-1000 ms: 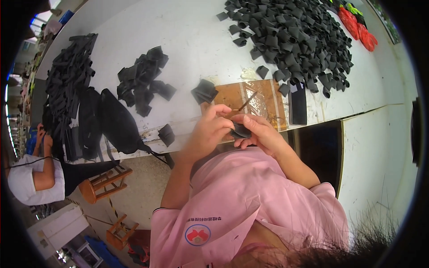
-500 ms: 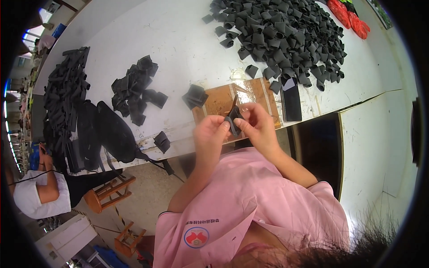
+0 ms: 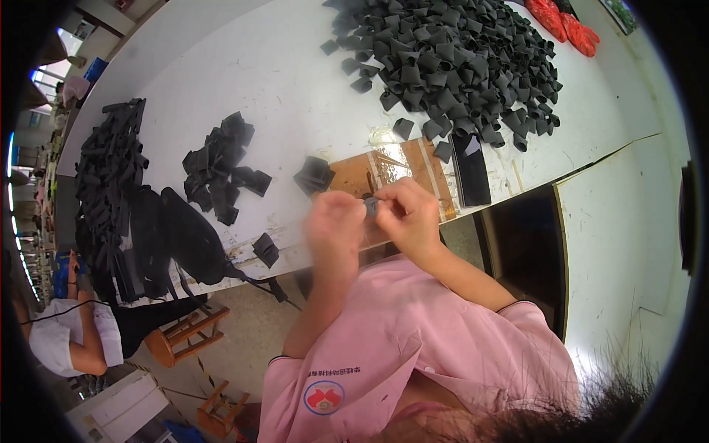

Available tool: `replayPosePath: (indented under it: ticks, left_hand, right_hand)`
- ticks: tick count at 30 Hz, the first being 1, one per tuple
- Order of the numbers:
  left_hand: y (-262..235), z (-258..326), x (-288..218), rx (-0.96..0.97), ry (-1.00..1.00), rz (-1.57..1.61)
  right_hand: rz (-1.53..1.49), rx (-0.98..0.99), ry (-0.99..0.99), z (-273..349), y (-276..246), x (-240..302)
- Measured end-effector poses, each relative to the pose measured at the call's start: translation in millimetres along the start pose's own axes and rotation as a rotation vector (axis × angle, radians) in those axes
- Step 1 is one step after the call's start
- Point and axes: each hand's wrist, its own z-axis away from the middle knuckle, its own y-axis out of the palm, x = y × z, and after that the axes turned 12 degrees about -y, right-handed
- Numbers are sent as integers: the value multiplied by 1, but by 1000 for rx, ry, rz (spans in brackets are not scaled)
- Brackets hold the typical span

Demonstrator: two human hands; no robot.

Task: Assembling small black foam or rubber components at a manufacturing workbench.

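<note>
Both hands meet over the table's front edge around a small dark grey foam-like piece. My right hand has its fingers curled and pinches the piece from the right. My left hand is smeared by motion, its fingertips closed at the piece's left side. Beneath and beyond them lies a brown board covered with clear tape. A small stack of flat dark pieces rests by the board's left edge. Most of the held piece is hidden by my fingers.
A large heap of folded dark grey pieces covers the far table. A black phone lies right of the board. Flat pieces, long dark strips and a black pouch-like item lie left. Wooden stools and another person are at lower left.
My hands have shifted slightly left, with my left hand turned and blurred. The grey piece shows less between my fingers. The whole view has shifted a little.
</note>
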Motion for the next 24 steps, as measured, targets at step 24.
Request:
replayPosePath:
  ticks: [24]
  left_hand:
    - [11,-21,-11,-35,546,-464]
  right_hand:
    - [-791,285,430,-50,-14,-24]
